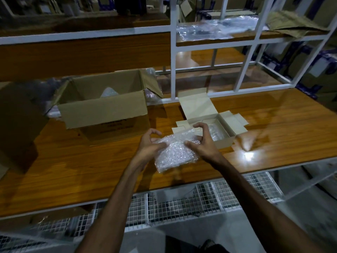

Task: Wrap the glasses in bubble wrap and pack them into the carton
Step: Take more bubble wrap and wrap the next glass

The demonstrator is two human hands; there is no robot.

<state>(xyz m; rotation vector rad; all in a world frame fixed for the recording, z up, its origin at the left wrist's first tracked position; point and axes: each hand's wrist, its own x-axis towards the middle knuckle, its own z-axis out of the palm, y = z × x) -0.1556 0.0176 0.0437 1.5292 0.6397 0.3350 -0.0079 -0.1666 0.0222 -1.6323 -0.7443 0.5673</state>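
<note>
While we hold the bundle above the table, the scene reads near to far like this:

Our hands: the left hand [149,143] and the right hand [202,141] each pinch a side of the bubble-wrap bundle [176,150], thumbs pressed on top, fingers curled over the far edge.
Bundle: it sits between our hands, just above the wooden table [91,161]; we cannot see through the wrap whether a glass is inside.
Step in hand: we judge that we are closing the last fold of the wrap.
Small carton [217,128]: it lies open just beyond our right hand, with clear wrap already showing in its bottom.
Big carton [104,108]: it stands open, farther left, something pale inside.
Next move: we would need to keep the fold pinched and lower the bundle level into the small carton, we think.
</note>
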